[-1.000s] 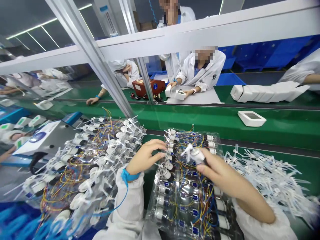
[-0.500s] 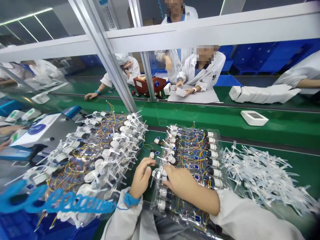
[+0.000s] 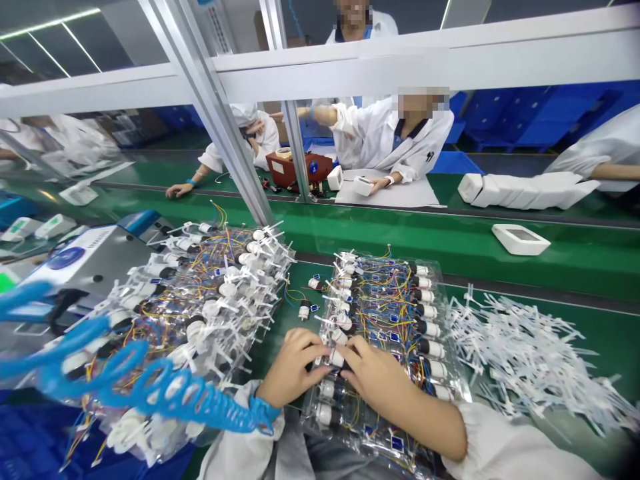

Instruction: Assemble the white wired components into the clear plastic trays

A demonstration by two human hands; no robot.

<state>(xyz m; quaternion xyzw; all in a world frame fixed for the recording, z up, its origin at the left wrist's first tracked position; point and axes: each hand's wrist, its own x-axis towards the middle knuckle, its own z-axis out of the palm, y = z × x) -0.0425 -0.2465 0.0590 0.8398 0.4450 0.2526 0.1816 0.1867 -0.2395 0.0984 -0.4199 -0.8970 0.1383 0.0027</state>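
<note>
As a coiled blue cord (image 3: 195,407) crosses the lower left to the wrist, a crowded array of wired white parts (image 3: 196,328) lies behind it, followed by a loose wired part (image 3: 304,309) on the green table (image 3: 280,328). Next, the left hand (image 3: 295,370) is curled, thumb and fingers nearly meeting at the near side of a white-capped part (image 3: 337,360); whether it grips cannot be told. This part sits over the left row of a clear plastic tray (image 3: 350,437), pinched between thumb and forefinger of the right hand (image 3: 377,373). It is judged light and rigid, its smooth cap slightly slippery, its thin leads the fragile element; the cap is the sound place to hold. The tray appears thin and flexible. Farther right, a pile of white ties (image 3: 530,360) looks light and pliant. Markings, again left to right: a blue oval badge (image 3: 67,258) on a grey machine and a round blue label (image 3: 313,167) on a red-brown box, both illegible; a dark sleeve mark (image 3: 429,157), too small to read surely.
</note>
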